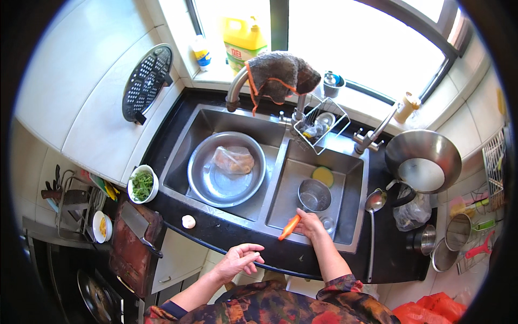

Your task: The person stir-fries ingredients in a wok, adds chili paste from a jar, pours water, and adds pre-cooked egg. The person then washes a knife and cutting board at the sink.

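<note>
My right hand (309, 224) is closed on an orange-handled tool (289, 227), perhaps a peeler or a small knife, over the front rim of the double steel sink (263, 210). Near the counter's front edge my left hand (243, 259) holds nothing, its fingers apart and slightly curled. A metal basin (210, 194) stands in the left bowl with a plastic bag of pale food (233, 160) in it. A small metal pot (315, 195) lies in the right bowl, beside a yellow-green round item (323, 176). On the counter, left of my left hand, sits a pale garlic bulb (188, 221).
At left are a bowl of green leaves (142, 184) and a cleaver (135, 220) on a cutting board (131, 259). A ladle (371, 239) and a wok (423, 162) are at right. A cloth (279, 77) hangs over the faucet (234, 91).
</note>
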Demonstrator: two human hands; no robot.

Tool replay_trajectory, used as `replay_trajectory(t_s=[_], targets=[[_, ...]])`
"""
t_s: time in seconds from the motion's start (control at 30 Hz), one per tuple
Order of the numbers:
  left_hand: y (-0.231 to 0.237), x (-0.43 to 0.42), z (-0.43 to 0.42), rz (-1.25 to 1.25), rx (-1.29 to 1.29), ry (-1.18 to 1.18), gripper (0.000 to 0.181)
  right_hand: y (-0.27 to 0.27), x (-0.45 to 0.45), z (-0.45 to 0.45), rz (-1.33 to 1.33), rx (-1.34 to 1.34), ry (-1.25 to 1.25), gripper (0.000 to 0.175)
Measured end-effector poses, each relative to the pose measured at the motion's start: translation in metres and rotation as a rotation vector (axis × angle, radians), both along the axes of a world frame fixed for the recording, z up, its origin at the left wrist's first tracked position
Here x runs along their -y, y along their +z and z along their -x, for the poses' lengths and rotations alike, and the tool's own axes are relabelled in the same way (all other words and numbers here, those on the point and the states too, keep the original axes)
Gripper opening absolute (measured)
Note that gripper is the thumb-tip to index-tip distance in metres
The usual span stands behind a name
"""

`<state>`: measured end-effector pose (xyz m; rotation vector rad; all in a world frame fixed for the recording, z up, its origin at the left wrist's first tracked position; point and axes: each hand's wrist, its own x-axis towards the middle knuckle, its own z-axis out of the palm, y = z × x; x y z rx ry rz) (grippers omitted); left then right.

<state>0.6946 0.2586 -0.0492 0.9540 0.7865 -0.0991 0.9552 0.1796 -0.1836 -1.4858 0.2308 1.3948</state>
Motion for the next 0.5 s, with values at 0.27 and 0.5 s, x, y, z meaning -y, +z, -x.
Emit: replay_trajectory(t_s=[0.27,0.5], targets=[[-0.004,0.004,0.038,-0.035,-0.017,0.102,0.035,0.004,0.014,0.011,-0.187,0.001,-0.417,0.007],[-0.005,0.020,0.106,0.000,0.043,0.279,0.034,0.115,0.049,0.043,-0.269,0.304,-0.131,0.013]])
